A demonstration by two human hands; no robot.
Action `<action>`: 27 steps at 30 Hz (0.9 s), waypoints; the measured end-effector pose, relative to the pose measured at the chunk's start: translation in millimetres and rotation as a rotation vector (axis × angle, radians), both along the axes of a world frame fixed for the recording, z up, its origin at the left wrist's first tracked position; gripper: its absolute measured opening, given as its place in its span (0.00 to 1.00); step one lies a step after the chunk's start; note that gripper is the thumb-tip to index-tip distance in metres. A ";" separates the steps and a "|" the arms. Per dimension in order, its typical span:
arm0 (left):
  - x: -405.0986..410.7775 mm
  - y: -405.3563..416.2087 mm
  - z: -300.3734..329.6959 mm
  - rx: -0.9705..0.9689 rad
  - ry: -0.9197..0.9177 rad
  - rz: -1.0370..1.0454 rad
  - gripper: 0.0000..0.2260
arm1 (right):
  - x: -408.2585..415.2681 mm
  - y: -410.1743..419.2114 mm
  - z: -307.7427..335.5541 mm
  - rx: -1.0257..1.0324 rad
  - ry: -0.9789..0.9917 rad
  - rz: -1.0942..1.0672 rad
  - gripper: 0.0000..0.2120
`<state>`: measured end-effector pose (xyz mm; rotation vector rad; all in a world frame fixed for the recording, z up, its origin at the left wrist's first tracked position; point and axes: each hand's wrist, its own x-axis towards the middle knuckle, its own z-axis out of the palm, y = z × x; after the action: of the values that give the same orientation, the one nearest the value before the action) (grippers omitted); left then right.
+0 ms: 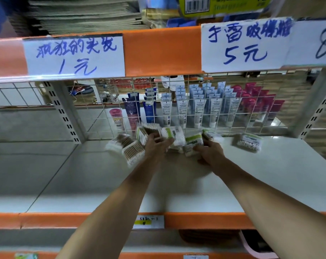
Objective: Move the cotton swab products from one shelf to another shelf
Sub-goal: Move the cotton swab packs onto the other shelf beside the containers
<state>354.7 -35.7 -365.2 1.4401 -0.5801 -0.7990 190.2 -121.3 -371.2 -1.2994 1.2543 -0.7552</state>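
Note:
Several clear packs of cotton swabs lie at the back of a white shelf [270, 174]. My left hand [155, 146] grips a bundle of swab packs [149, 132] with wooden sticks, lifted slightly. My right hand [210, 153] closes on a green-labelled swab pack [193, 143]. Two wooden-stick packs [126, 148] rest to the left of my left hand. One more pack [249, 143] lies apart at the right. Another green-labelled pack [174, 135] sits between my hands.
A wire grid [177, 101] backs the shelf, with tubes of cream [199, 109] behind it. Above runs an orange shelf edge [162, 51] with handwritten price signs [74, 55]. An orange front rail [195, 220] borders the shelf; a pink basket [255, 245] shows below.

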 end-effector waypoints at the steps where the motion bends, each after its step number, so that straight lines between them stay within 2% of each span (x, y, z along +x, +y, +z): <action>1: -0.4 1.6 2.7 -0.022 0.029 -0.001 0.21 | -1.3 1.5 0.6 0.002 -0.018 0.006 0.14; 5: 2.6 12.6 15.3 -0.081 0.049 -0.048 0.18 | -6.1 7.4 4.4 -0.003 -0.062 0.044 0.10; 9: 6.1 28.2 28.0 -0.067 0.030 -0.055 0.17 | -9.7 13.2 14.5 0.018 -0.090 0.108 0.11; 14: 4.6 55.9 46.4 -0.044 -0.077 -0.015 0.15 | -12.2 22.5 39.7 0.003 -0.135 0.192 0.14; 18: 0.6 78.5 65.9 -0.070 -0.097 0.110 0.15 | -14.9 35.9 57.9 -0.036 -0.111 0.321 0.12; 21: -6.9 96.6 77.9 -0.026 -0.142 0.193 0.17 | -15.3 46.8 67.0 -0.032 -0.087 0.381 0.11; 27: -9.1 135.8 92.9 0.026 -0.122 0.306 0.19 | -8.5 71.0 78.0 -0.016 -0.071 0.517 0.06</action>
<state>345.6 100.1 -272.4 1.5634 -0.4273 -0.4810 181.7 -50.2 -293.2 -1.5107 0.8019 -0.4348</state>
